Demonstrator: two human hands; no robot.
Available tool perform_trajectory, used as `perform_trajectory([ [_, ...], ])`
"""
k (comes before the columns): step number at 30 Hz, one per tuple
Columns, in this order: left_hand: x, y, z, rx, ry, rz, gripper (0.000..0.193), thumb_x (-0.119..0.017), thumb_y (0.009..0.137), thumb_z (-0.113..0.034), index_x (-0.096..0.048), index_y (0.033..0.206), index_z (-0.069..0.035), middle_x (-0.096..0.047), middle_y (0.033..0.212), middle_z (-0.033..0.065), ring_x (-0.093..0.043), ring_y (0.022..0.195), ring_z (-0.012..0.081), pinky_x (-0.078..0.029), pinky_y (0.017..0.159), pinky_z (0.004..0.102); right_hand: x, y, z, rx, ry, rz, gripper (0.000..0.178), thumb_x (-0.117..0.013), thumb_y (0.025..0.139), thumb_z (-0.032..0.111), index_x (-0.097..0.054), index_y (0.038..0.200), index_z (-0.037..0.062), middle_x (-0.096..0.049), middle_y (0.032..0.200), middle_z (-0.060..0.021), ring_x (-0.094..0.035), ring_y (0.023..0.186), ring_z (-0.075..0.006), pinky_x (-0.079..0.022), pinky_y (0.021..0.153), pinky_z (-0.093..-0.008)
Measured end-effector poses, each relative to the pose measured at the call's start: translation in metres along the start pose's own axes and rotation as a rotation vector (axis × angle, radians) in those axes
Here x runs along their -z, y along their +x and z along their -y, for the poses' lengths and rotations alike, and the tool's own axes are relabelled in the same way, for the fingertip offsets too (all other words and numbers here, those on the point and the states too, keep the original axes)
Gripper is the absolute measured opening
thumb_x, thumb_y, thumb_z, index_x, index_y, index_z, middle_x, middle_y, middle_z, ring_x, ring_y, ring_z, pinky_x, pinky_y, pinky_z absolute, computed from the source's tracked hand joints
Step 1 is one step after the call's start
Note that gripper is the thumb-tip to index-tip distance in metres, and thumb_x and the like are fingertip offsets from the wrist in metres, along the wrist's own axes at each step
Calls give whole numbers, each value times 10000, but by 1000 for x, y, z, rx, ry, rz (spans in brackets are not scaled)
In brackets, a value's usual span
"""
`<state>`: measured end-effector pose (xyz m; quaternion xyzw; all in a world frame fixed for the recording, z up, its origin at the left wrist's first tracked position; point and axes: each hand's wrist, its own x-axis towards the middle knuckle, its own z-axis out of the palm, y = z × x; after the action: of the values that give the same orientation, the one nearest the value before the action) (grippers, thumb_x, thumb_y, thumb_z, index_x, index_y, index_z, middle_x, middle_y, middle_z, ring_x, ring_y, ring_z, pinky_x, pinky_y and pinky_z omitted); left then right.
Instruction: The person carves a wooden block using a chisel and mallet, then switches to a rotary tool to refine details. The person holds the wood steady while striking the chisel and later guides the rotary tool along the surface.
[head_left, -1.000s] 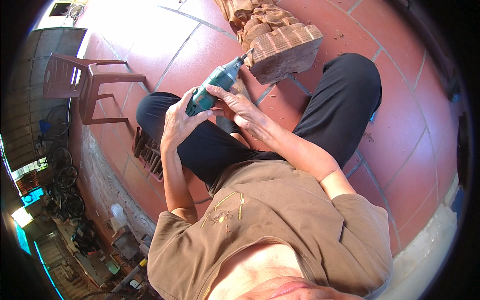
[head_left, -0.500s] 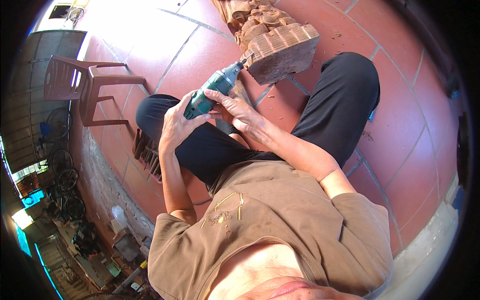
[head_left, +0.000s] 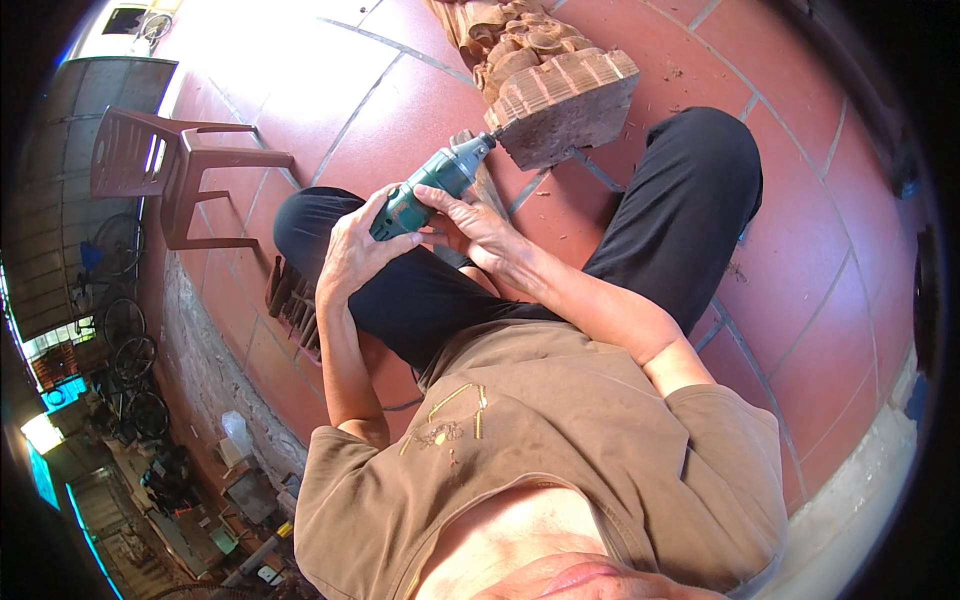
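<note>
Between my knees I hold a green and grey rotary tool [head_left: 430, 190] in both hands. My left hand [head_left: 355, 243] wraps round its rear end, fingers closed on the casing. Across the front part of the body lies my right hand [head_left: 475, 225], its thumb on top and its fingers bent underneath. The tool's nose points up and right, at the near left corner of a carved wooden statue [head_left: 565, 100] lying on the floor. Whether the tip touches the flat, ridged base cannot be made out. A strip of wood [head_left: 485, 185] lies partly hidden beneath the tool.
A brown plastic chair [head_left: 190, 175] stands on the left. Beside my left leg several carving tools [head_left: 292, 310] lie on the red tiled floor [head_left: 800, 300]. Wood chips are scattered near the statue. Bicycles [head_left: 130, 355] and a cluttered bench [head_left: 170, 520] fill the far left.
The rotary tool's nose has shifted slightly right and down, and the thin bit seen earlier against the statue's base is now hard to see. Both hands keep their hold.
</note>
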<state>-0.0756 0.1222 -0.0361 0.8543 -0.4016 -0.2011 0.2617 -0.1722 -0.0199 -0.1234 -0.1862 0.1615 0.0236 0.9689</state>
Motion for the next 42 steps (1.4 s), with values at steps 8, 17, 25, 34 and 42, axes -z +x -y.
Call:
perform_trajectory([
  [8, -1, -1, -1, -31, 1, -18, 620, -829, 750, -251, -566, 1290, -98, -706, 961, 126, -706, 883, 261, -538, 797, 355, 1, 1, -2, -1, 7, -8, 335, -766, 879, 258, -597, 1141, 134, -676, 1059, -12, -649, 1012, -131, -554, 851, -345],
  [17, -1, 1, 0, -21, -21, -11, 620, -828, 749, -250, -567, 1292, -105, -708, 967, 119, -707, 882, 252, -540, 798, 354, 1, 2, -2, 5, 12, -5, 334, -773, 873, 273, -604, 1126, 135, -676, 1051, -13, -654, 992, -130, -555, 846, -338],
  [25, -2, 2, 3, -8, -38, -15, 625, -822, 758, -236, -559, 1305, -88, -709, 978, 129, -708, 893, 250, -539, 802, 349, 2, 6, -1, 1, -17, -5, 313, -765, 880, 289, -610, 1107, 140, -682, 1025, -6, -657, 962, -124, -556, 832, -333],
  [34, -2, 4, -1, 13, -90, -22, 631, -821, 754, -178, -563, 1312, -30, -694, 945, 101, -653, 847, 150, -521, 794, 303, -1, 7, 4, 33, -26, 6, 314, -760, 880, 316, -616, 1098, 143, -686, 1013, -6, -666, 946, -122, -582, 781, -320],
  [42, -4, 6, -3, 34, -76, -44, 620, -816, 761, -181, -566, 1304, -19, -697, 927, 110, -652, 842, 143, -520, 788, 298, -1, 11, 7, 45, -59, 10, 311, -753, 885, 325, -618, 1089, 133, -690, 980, -7, -672, 913, -118, -585, 776, -311],
])
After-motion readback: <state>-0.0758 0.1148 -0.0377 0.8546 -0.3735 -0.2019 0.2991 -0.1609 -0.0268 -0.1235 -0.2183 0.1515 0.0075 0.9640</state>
